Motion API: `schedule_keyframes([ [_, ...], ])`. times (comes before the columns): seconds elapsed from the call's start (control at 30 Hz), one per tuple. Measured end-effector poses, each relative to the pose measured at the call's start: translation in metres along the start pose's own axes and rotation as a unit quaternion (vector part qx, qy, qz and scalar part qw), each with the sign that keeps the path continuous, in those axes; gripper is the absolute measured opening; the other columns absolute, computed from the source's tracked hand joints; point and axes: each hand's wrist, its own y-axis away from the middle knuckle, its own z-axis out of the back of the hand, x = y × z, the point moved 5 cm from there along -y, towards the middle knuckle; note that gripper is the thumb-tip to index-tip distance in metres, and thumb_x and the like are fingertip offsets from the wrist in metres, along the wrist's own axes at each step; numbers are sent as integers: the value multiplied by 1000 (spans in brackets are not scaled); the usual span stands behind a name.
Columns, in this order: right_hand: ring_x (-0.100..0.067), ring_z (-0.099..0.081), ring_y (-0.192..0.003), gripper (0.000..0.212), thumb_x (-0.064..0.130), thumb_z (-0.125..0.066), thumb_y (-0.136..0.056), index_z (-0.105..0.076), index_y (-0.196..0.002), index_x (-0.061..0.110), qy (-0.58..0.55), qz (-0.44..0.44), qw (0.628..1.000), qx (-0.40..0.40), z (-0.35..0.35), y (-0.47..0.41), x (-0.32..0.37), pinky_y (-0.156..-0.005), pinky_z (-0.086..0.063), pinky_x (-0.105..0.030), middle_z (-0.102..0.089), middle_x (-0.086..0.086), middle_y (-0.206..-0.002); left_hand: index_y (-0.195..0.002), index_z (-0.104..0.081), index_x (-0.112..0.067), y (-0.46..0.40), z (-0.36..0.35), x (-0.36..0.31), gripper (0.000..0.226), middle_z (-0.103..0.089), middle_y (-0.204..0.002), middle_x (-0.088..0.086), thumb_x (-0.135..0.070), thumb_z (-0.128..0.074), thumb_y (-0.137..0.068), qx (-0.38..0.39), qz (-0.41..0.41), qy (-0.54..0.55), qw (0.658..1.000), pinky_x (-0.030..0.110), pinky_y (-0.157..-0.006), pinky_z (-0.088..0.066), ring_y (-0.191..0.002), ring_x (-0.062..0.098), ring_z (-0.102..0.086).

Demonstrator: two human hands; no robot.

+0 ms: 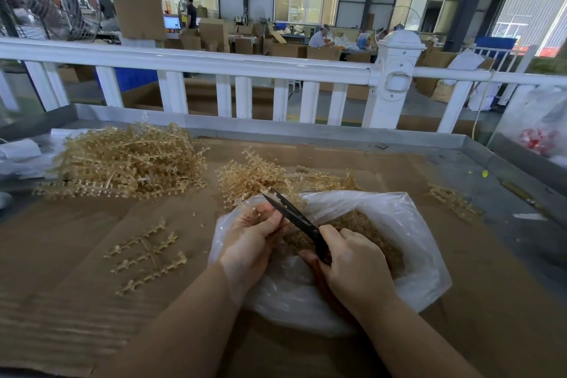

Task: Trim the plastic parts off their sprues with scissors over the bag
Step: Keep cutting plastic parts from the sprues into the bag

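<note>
A big hall with windows, cartons and three workers fills the top of the frame, behind a white fence (214, 66). Below it is the desk (478, 144), a metal tray lined with brown cardboard (76, 255). Two heaps of sprues lie on it: a large heap (129, 159) at centre left and a small heap (260, 175) at the centre. One clear bag (408, 233) with cut parts (368, 224) lies at lower centre. Over it, the left hand (251, 239) pinches one sprue (245, 207), and the right hand (352, 261) has its grip closed around one pair of scissors (294, 215).
</note>
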Motion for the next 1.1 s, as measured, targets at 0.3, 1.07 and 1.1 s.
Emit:
schedule_keyframes([
  [0.3,-20,-61,-69,37,54,-62,-84,-64,-97,19,-31,1,999,10,-4,1,-5,-59,-39,-26,-63,1,-75,-88,-59,-4,-5,4,1,19,-68,-74,9,11,-48,-89,9,12,20,1000,21,-59,-55,-68,15,-66],
  [1.07,-14,-54,-86,35,59,-51,-86,-57,-104,28,-45,-21,998,49,-2,0,-4,-71,-38,-23,-59,8,-88,-85,-57,-2,-3,2,0,10,-56,-70,7,2,-50,-92,-9,12,-2,1000,20,-59,-53,-59,12,-58],
  [1.1,-13,-53,-85,35,59,-50,-86,-56,-103,29,-40,-21,998,50,-2,0,-3,-70,-38,-22,-59,9,-88,-80,-56,-4,-3,2,-1,16,-55,-66,5,3,-50,-92,-13,11,-1,1000,20,-57,-53,-55,10,-58],
])
